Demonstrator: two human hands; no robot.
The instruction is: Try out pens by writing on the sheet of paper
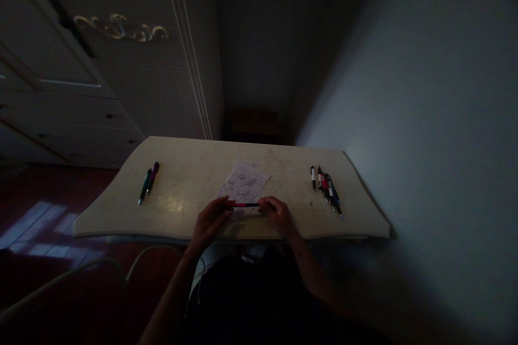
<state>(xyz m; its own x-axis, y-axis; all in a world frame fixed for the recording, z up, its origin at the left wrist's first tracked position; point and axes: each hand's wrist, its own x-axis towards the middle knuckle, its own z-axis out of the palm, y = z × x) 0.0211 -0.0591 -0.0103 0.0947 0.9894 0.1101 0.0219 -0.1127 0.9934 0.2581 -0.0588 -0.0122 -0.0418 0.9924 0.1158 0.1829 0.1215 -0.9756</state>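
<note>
A red pen is held level between both hands, just above the near edge of a pale table. My left hand pinches its left end. My right hand pinches its right end. Under and just beyond the pen lies a scribbled sheet of paper. The room is dim and fine detail of the fingers is hard to see.
Two pens lie side by side on the table's left part. Several pens lie in a bunch on its right part. A white cabinet stands behind left, a wall runs along the right, and a chair frame is near left.
</note>
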